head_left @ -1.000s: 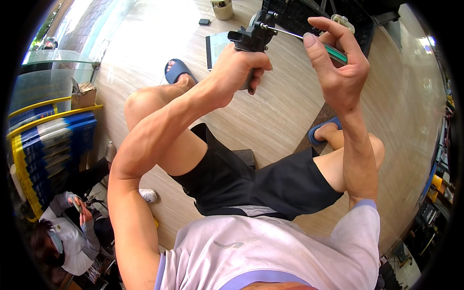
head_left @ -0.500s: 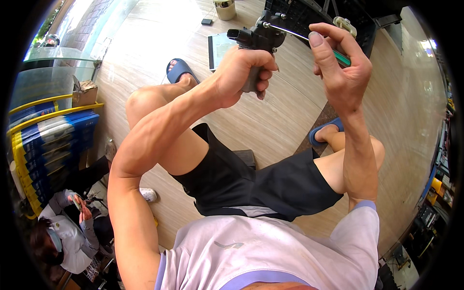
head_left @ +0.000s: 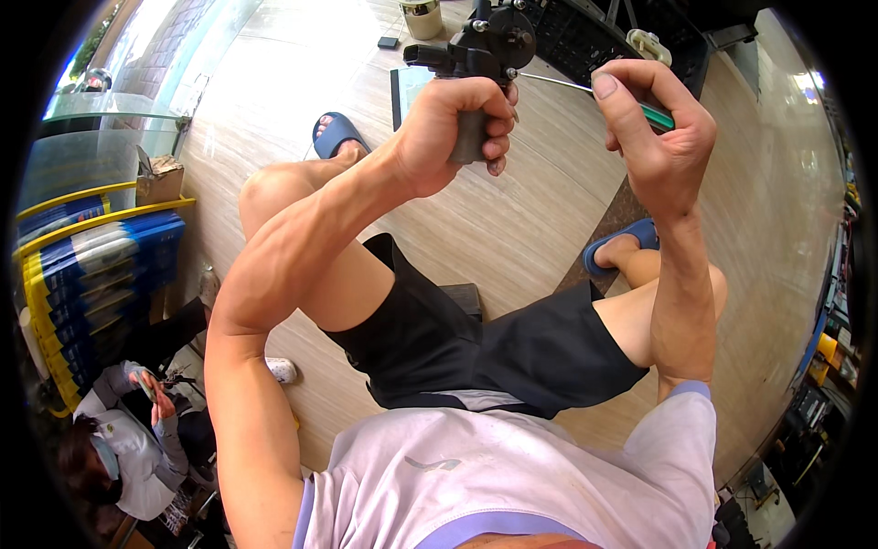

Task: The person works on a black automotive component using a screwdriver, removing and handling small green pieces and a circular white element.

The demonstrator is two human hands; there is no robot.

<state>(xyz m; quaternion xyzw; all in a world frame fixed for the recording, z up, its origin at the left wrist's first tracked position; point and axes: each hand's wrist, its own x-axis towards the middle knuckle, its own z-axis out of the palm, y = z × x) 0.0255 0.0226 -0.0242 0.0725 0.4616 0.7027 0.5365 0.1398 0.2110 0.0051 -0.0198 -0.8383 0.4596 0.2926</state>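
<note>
My left hand (head_left: 462, 123) is closed around the cylindrical grey body of a motor unit (head_left: 489, 50). Its black housing rises above the fist, with a plug socket (head_left: 430, 58) jutting left and several silver screws round the edge. In my right hand (head_left: 663, 137), pinched between thumb and fingers, is a screwdriver (head_left: 657, 115) with a green handle and a thin metal shaft. The shaft points left, its tip at or very close to the screw (head_left: 512, 73) on the housing's lower right edge; exact contact is too small to tell.
A large black plastic panel (head_left: 567, 46) lies beyond my hands, with a pale plastic part (head_left: 649, 46) by it. A flat tablet-like sheet (head_left: 409, 89), a small black box (head_left: 388, 43) and a tin (head_left: 422, 18) are on the floor. Someone sits near a yellow rack (head_left: 55, 302) at left.
The motor unit has shifted up and slightly left in my left hand. The screwdriver tip has gone from an upper screw to the lower right one, and my right hand has moved slightly right and down.
</note>
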